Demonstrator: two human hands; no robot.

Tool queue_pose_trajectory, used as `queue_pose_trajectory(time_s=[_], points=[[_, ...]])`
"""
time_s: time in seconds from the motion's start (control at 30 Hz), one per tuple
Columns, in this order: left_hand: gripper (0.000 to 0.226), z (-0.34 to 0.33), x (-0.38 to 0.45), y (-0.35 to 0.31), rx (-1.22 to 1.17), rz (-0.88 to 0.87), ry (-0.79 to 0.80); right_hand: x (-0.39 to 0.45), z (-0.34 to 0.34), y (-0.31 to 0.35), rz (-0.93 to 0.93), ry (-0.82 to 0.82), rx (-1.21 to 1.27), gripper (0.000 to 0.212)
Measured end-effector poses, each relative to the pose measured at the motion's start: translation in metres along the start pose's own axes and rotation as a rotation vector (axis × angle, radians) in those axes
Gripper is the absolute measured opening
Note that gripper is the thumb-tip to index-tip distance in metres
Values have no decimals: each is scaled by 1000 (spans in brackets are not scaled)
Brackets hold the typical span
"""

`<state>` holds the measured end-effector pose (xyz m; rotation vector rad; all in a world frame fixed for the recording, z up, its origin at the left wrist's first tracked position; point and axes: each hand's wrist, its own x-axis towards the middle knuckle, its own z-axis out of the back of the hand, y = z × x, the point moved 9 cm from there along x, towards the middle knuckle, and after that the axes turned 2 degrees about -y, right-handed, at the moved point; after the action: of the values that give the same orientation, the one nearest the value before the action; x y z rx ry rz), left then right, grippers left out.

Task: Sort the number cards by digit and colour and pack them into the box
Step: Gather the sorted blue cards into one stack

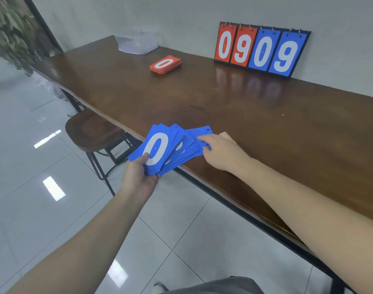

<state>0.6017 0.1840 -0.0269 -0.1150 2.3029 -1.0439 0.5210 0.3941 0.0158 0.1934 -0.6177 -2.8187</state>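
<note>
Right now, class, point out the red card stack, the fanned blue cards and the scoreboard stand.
red card stack point(165, 64), head view, white zero on top card.
fanned blue cards point(156, 148), head view, front card's zero.
scoreboard stand point(262, 52), head view, blue zero panel.

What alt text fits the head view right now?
Left hand grips a fanned stack of blue cards, a 0 on top, at the table edge; right hand fingers the fan. Farther back lie a red card stack and a scoreboard reading 0909.
</note>
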Motion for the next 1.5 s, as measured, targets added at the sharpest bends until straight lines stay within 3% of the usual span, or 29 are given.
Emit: queue_pose_trajectory(time_s=[0.13, 0.43, 0.63, 0.73, 0.83, 1.0, 1.07, 1.13, 1.3, 1.43, 1.5], points=[[24, 1, 1, -3, -15, 14, 3, 8, -1, -12, -16, -26, -69, 54], [34, 9, 4, -6, 96, -14, 4, 2, -17, 20, 152, -19, 188, 51], [33, -22, 2, -24, 162, -152, 133, 16, -2, -5, -79, -77, 801, 63], [44, -58, -9, -35, 234, -289, 229, 25, 12, -12, -203, -148, 1059, 59], [49, -85, -13, -47, 373, -484, 305, 27, 33, -14, -184, -288, 1250, 46], [68, -107, -17, -49, 722, -783, 323, 22, 46, -13, -127, -385, 1307, 32], [82, -107, -15, -41, 801, -821, 340, 21, 37, -18, -167, -407, 1282, 24], [88, -106, -14, -33, 881, -839, 365, 19, 29, -21, -173, -433, 1253, 30], [76, -106, -11, -31, 1011, -883, 395, 19, 28, -25, -160, -502, 1171, 35], [56, -97, -2, -33, 991, -870, 397, 24, 23, -34, -162, -562, 1184, 11], [58, -93, -3, -29, 977, -857, 388, 23, 21, -32, -143, -560, 1168, 9]])
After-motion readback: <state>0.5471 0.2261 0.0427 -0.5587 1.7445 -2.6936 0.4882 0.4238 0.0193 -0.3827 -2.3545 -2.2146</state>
